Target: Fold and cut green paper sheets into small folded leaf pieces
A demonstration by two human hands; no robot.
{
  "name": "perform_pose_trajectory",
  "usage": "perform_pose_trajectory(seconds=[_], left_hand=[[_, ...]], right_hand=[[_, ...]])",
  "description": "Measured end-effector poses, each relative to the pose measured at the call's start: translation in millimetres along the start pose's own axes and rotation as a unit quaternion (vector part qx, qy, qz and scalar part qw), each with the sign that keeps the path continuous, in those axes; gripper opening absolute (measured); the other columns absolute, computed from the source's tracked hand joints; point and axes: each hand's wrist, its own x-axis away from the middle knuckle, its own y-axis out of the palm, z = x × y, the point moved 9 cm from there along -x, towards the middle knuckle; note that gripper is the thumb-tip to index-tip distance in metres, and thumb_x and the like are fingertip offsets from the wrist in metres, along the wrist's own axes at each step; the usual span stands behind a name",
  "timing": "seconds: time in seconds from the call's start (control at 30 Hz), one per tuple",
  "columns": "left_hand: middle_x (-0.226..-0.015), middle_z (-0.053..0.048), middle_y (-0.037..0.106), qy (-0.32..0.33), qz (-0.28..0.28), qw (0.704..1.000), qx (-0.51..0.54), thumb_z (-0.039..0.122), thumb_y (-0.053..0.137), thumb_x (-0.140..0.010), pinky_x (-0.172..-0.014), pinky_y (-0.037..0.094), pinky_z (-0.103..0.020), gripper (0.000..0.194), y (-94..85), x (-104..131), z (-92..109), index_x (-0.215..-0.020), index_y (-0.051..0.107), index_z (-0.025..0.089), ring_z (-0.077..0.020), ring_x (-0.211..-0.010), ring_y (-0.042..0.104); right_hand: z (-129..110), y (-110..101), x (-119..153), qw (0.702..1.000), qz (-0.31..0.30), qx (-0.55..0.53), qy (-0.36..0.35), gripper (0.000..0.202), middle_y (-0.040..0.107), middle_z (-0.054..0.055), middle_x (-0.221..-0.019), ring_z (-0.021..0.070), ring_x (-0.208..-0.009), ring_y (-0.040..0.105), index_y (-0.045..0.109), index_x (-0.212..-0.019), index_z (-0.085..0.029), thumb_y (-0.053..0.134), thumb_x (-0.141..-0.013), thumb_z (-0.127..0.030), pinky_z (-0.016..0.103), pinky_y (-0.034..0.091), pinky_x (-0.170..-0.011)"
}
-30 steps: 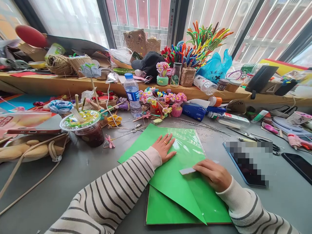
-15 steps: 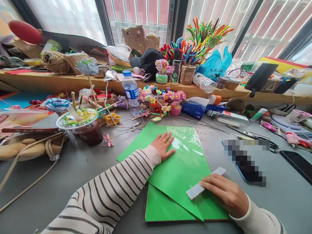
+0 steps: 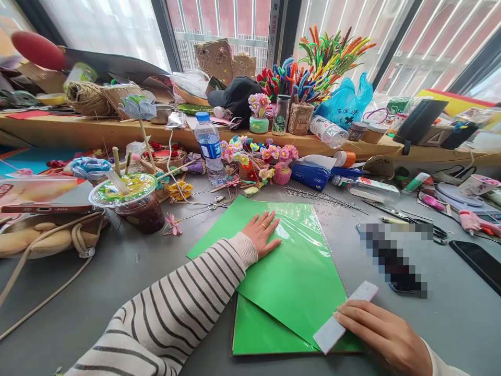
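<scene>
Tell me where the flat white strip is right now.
In the head view, the white strip is at the lower right, in the right hand, across the near right corner of the green sheets.

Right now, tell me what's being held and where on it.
The right hand holds the pale flat strip by the middle of its length.

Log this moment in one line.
left hand: flat on green sheet | right hand: holding pale strip across sheet's near corner
</scene>
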Motion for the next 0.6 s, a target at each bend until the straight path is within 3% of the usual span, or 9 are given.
perform_pose_trajectory(seconds=[0.27,0.4,0.5,0.6], left_hand=[[-0.131,-0.009,0.015,-0.002,-0.009,1.000,-0.007,0.049,0.022,-0.077,-0.095,0.013,-0.041,0.058,3.1,-2,-2,-0.124,0.020,0.015,-0.0222,-0.119,0.011],[-0.130,-0.012,0.017,0.004,-0.018,1.000,-0.020,0.045,0.029,-0.077,-0.094,0.015,-0.044,0.056,-5.2,-2,4,-0.122,0.025,0.013,-0.0244,-0.119,0.014],[-0.129,-0.013,0.021,0.052,-0.014,0.999,-0.008,0.047,0.035,-0.073,-0.093,0.017,-0.045,0.058,-16.9,7,26,-0.120,0.029,0.013,-0.0265,-0.117,0.018],[-0.126,-0.010,0.030,0.170,-0.021,0.984,0.040,0.057,0.040,-0.065,-0.093,0.019,-0.044,0.065,-22.9,29,69,-0.116,0.034,0.016,-0.0258,-0.115,0.024]], right_hand=[[-5,-6,4,1.000,0.010,-0.026,-0.008,0.035,0.062,0.008,-0.086,0.0169,-0.083,0.055,0.048,-0.109,-0.020,0.023,-0.084,-0.021,0.028,0.046,-0.069],[0,-11,6,0.998,0.026,-0.056,-0.012,0.030,0.062,0.007,-0.081,0.0169,-0.081,0.055,0.054,-0.100,-0.020,0.029,-0.083,-0.021,0.028,0.046,-0.068],[12,-23,-1,0.998,0.045,-0.050,-0.001,0.027,0.061,0.007,-0.082,0.0165,-0.080,0.055,0.054,-0.097,-0.020,0.034,-0.080,-0.018,0.027,0.047,-0.066],[35,-35,-14,0.995,0.075,0.038,0.053,0.027,0.060,0.006,-0.082,0.0154,-0.077,0.056,0.054,-0.099,-0.020,0.040,-0.076,-0.014,0.024,0.046,-0.066]])
